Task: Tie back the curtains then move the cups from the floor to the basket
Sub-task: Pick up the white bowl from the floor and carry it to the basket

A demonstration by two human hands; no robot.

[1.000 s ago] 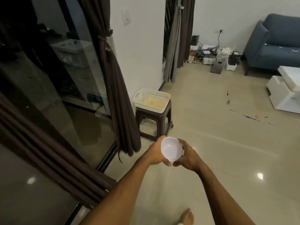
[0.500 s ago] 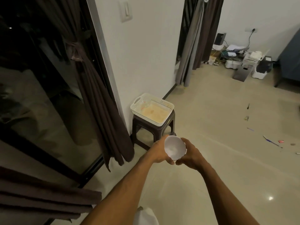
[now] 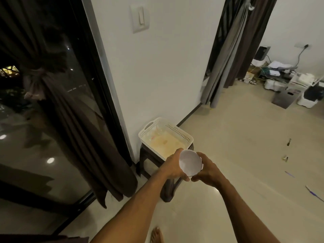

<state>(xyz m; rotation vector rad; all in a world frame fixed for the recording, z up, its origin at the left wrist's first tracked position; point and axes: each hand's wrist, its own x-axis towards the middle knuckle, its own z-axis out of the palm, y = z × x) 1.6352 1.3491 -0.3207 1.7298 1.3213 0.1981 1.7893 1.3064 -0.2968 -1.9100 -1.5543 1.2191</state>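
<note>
A white cup point(image 3: 190, 163) is held between both hands, its mouth tilted towards me. My left hand point(image 3: 172, 168) grips its left side and my right hand point(image 3: 207, 170) grips its right side and base. Just beyond the cup, a white perforated basket point(image 3: 183, 135) rests on a dark stool point(image 3: 149, 155) against the wall; something clear lies in its far corner. At the left, the dark brown curtain point(image 3: 73, 123) hangs gathered by a tie point(image 3: 37, 79) beside the glass door.
A second pair of curtains point(image 3: 235, 55) hangs past the white wall. Boxes, cables and devices point(image 3: 287, 83) crowd the far right corner. Small items and pens point(image 3: 289, 173) lie scattered on the tiled floor at right. My bare foot point(image 3: 157, 235) shows at the bottom.
I have walked closer to the stool, so the basket now sits just beyond the cup. Both hands have kept their hold on the cup throughout.
</note>
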